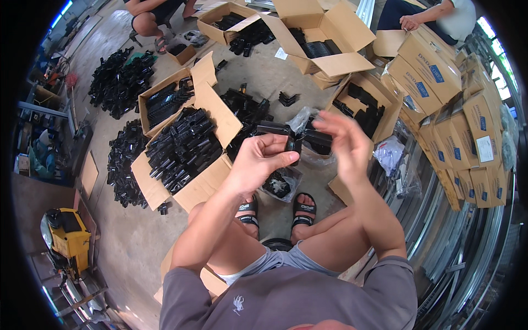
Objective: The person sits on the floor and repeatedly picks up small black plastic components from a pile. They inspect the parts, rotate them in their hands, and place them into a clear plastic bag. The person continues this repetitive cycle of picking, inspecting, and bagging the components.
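In front of me my left hand (252, 162) is closed around a black plastic pipe connector (273, 128), a T- or cross-shaped piece with stubby arms. At the connector's right end hovers my right hand (347, 142), smeared by motion; its fingers look stretched, but whether anything small is in them I cannot make out. Just below the connector, between my feet and hands, a clear plastic bag (281, 186) holds small silvery pieces. Partly hidden behind my hands lies another clear bag (301, 118).
Open cardboard boxes of black connectors stand at left (190, 181), far centre (352, 33) and right (391, 102). Loose connector piles (118, 80) cover the floor. Closed cartons (423, 71) and metal profiles (440, 264) line the right. Two other people sit at the far side.
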The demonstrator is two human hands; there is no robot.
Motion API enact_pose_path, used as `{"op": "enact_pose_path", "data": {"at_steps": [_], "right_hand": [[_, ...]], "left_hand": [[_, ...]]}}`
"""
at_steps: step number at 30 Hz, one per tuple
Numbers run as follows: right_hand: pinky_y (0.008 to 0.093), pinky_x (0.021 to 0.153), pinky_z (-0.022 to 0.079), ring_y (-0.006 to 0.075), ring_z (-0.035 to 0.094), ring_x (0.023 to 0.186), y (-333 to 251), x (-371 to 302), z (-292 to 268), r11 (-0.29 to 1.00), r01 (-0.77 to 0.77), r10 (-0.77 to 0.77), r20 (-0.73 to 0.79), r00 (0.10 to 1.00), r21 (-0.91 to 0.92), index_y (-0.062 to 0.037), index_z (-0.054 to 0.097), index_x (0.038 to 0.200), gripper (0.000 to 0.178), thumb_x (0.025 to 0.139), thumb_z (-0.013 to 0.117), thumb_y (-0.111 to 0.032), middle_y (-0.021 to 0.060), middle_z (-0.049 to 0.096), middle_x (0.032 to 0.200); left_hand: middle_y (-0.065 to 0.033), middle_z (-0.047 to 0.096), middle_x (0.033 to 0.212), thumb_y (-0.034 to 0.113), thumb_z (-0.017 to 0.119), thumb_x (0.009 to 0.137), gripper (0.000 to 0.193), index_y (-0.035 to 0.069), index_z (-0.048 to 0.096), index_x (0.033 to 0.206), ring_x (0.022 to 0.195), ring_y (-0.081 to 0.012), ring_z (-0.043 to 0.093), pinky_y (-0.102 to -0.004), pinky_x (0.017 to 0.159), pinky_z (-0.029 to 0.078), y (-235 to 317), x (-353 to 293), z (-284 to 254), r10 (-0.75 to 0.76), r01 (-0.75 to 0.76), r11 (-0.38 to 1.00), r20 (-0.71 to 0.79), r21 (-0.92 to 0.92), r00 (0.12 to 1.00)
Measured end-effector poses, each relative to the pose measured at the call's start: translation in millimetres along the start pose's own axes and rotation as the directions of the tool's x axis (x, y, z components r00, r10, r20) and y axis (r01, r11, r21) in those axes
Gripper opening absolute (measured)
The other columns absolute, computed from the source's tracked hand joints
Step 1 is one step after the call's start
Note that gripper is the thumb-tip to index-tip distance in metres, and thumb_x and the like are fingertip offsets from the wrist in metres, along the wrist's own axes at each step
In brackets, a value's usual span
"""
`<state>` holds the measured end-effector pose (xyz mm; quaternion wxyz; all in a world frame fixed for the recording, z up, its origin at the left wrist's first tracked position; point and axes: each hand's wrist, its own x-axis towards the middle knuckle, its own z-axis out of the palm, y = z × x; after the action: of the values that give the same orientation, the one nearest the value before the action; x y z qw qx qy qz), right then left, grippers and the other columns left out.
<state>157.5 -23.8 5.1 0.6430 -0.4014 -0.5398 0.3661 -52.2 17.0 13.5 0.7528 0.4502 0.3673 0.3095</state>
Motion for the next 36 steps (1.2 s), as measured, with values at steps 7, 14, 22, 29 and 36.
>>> {"op": "enact_pose_path", "data": {"at_steps": [7,14,22,29,36], "right_hand": [[0.0310,0.074,0.054,0.0171,0.069,0.084,122.5,37.9,-126.2,0.723,-0.424,0.359,-0.229,0.905,-0.546,-0.0033,0.068,0.106,0.025,0.099,0.055,-0.024,0.0099,0.072,0.087],[0.0456,0.085,0.053,0.0307,0.071,0.092,251.4,-20.4,-144.1,0.113,-0.194,0.642,-0.077,0.763,-0.975,-0.0071,0.074,0.093,0.018,0.091,0.060,-0.017,0.0188,0.072,0.091],[0.0424,0.098,0.043,0.0254,0.063,0.107,342.5,-39.6,-154.8,-0.362,0.128,0.477,-0.065,0.877,-0.923,-0.0111,0.069,0.105,0.020,0.091,0.054,-0.013,0.0077,0.071,0.104],[0.0409,0.097,0.047,0.0246,0.063,0.109,364.3,-37.3,-175.6,-0.316,-0.012,0.442,-0.158,0.883,-0.949,-0.0082,0.069,0.102,0.020,0.092,0.052,-0.011,0.0093,0.072,0.102],[0.0441,0.100,0.046,0.0313,0.060,0.114,347.3,-34.3,-168.3,-0.256,-0.083,0.446,-0.193,0.874,-0.963,-0.0032,0.067,0.106,0.021,0.092,0.053,-0.009,0.0158,0.067,0.111]], "left_hand": [[-0.0240,0.070,0.111,0.008,0.076,0.079,0.045,-0.010,0.063,0.117,0.102,-0.0272,0.070,-0.0343,0.090,0.053,14.0,13.3,-14.2,0.096,0.029,0.655,-0.121,0.755,0.988],[-0.0248,0.069,0.092,0.007,0.073,0.076,0.030,-0.004,0.069,0.103,0.091,-0.0396,0.067,-0.0434,0.082,0.053,0.7,28.9,-40.5,0.101,0.046,0.268,-0.075,0.962,0.992],[-0.0231,0.069,0.086,0.011,0.073,0.077,0.032,-0.001,0.068,0.106,0.086,-0.0405,0.066,-0.0476,0.080,0.051,-14.4,39.1,-41.9,0.091,0.012,0.175,-0.028,0.984,0.995],[-0.0218,0.070,0.094,0.007,0.076,0.072,0.044,-0.001,0.050,0.107,0.085,-0.0425,0.066,-0.0493,0.076,0.051,-21.9,44.8,-43.4,0.117,-0.030,0.145,0.013,0.989,0.993],[-0.0217,0.070,0.092,0.007,0.075,0.074,0.046,0.000,0.050,0.111,0.087,-0.0429,0.065,-0.0501,0.076,0.050,-15.3,41.8,-41.8,0.086,0.040,0.217,-0.059,0.975,0.995]]}}
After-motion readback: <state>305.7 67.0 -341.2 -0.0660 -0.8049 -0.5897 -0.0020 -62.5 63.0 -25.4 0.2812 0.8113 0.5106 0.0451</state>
